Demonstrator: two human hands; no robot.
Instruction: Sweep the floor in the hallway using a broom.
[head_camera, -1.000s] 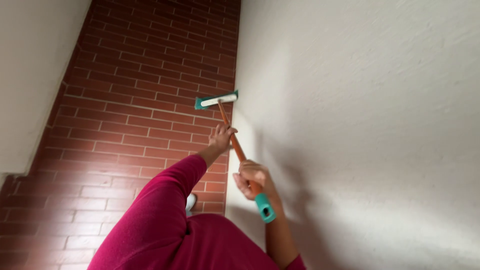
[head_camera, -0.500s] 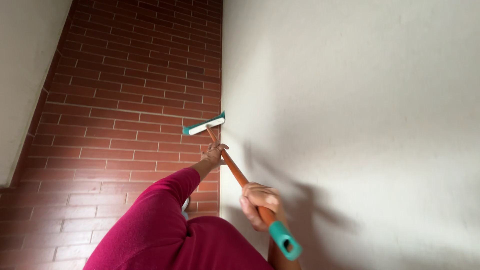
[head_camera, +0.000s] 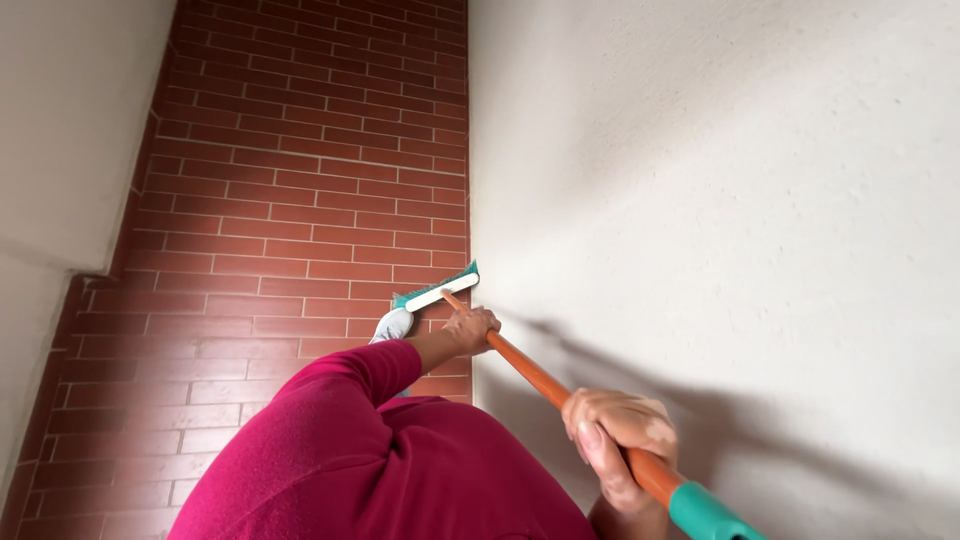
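A long-handled brush has an orange pole (head_camera: 530, 375), a teal grip end (head_camera: 705, 515) and a teal and white head (head_camera: 437, 288). The head rests on the red brick floor (head_camera: 260, 230) right where it meets the white wall (head_camera: 720, 200). My left hand (head_camera: 470, 328), in a magenta sleeve (head_camera: 340, 420), grips the pole just below the head. My right hand (head_camera: 620, 440) is closed around the pole near the teal grip end.
A second pale wall (head_camera: 70, 120) borders the brick floor on the left, with a step in its edge. A light-coloured shoe (head_camera: 393, 325) shows on the bricks beside my left arm. My shadow falls on the white wall at the right.
The brush head has slid toward me along the joint of floor and wall. Both hands came closer to the camera with the pole, still gripping it.
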